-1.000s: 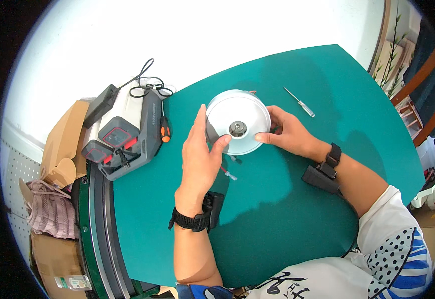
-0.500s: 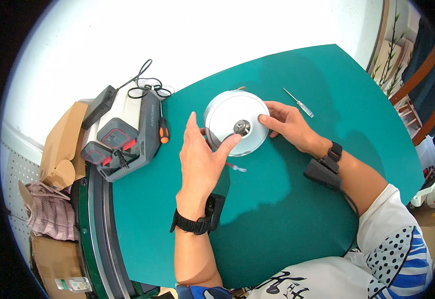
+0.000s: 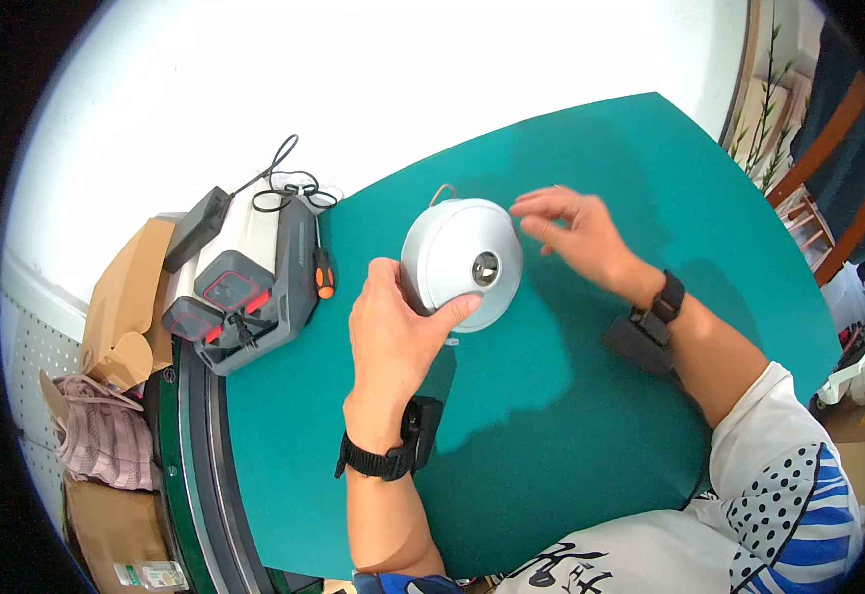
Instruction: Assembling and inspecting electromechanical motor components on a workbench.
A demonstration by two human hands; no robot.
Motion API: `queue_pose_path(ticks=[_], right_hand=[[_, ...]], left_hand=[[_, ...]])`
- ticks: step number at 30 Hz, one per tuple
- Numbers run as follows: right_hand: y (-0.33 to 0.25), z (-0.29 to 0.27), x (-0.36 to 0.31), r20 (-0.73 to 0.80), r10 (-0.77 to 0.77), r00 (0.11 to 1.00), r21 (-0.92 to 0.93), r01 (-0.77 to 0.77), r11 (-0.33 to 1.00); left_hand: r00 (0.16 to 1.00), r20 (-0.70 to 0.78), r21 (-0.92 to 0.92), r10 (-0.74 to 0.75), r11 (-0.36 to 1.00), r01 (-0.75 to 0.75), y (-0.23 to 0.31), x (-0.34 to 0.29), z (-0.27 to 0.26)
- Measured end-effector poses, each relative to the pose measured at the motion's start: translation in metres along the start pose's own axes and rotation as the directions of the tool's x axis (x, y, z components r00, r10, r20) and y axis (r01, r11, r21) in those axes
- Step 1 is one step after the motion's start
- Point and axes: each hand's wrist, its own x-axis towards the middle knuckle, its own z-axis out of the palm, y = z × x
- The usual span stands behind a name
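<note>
A round white dome-shaped housing (image 3: 455, 249), with a metal-lined hole in its middle, is tilted over the green table. My left hand (image 3: 391, 322) grips its near left side, the thumb lying on the top face and the fingers partly hidden behind it. A thin reddish wire (image 3: 442, 190) loops out at the far edge, and a small clear wire end (image 3: 453, 342) shows below the near edge. Apart from the housing, to its right, my right hand (image 3: 586, 241) hovers with fingers spread and slightly curled, nothing visible in it. It covers the spot where a small screwdriver lay.
At the left stands a grey and white device (image 3: 294, 267) with a black cable (image 3: 279, 178). An orange-and-black screwdriver (image 3: 324, 277) lies against it. Farther left are a cardboard box (image 3: 125, 287) and a pink knitted item (image 3: 105, 436). A wooden chair (image 3: 833, 188) is at the right.
My right hand has let go of the housing and moved right and slightly up, over the small screwdriver. The housing has tilted to the right, and my left hand now grips its side.
</note>
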Motion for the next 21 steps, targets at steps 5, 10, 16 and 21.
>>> queue_pose_path(ticks=[5, 10, 16, 21], right_hand=[[-0.031, -0.046, 0.010, 0.014, -0.137, 0.990, -0.599, 0.118, 0.792], [-0.011, -0.070, 0.006, 0.123, 0.289, 0.949, -0.929, 0.008, 0.369], [-0.009, -0.068, 0.008, 0.121, 0.057, 0.991, -0.929, 0.092, 0.359], [-0.083, -0.071, 0.004, 0.119, -0.102, 0.988, -0.717, 0.157, 0.679]], left_hand=[[0.998, -0.015, 0.115, 0.055, 0.992, -0.053, 0.007, -0.004, -0.009], [0.992, -0.029, 0.147, 0.122, 0.982, -0.117, 0.017, -0.005, -0.010], [0.984, -0.040, 0.192, 0.176, 0.967, -0.165, 0.023, -0.007, -0.008], [0.981, -0.053, 0.227, 0.186, 0.959, -0.169, 0.023, -0.009, -0.008]])
